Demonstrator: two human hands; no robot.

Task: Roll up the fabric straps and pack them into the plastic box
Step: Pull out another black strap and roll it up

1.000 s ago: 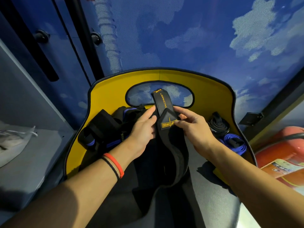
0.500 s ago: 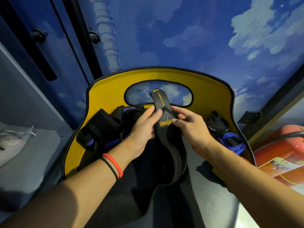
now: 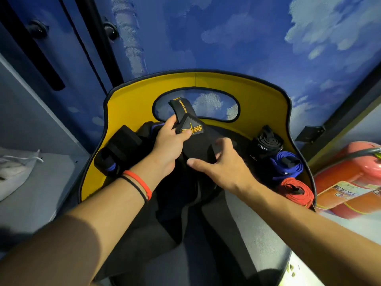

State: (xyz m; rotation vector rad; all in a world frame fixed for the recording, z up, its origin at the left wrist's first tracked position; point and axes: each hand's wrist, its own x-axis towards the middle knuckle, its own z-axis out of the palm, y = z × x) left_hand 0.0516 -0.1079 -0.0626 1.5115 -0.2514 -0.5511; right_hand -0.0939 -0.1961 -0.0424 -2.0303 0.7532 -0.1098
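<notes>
- A blue cloud-printed wall (image 3: 247,38) rises behind the yellow-walled plastic box (image 3: 257,96).
- The left hand (image 3: 167,141) pinches the black strap (image 3: 183,109) by its labelled end, over the box's middle.
- The right hand (image 3: 222,164) curls its fingers over the strap's wider part, lower down.
- To roll well, I would keep that end pinned, the edges aligned and the winding taut.
- A black roll (image 3: 266,141), a blue roll (image 3: 286,164) and a red roll (image 3: 294,188) lie by the box's right wall.
- A red extinguisher (image 3: 350,178) lies just outside.
</notes>
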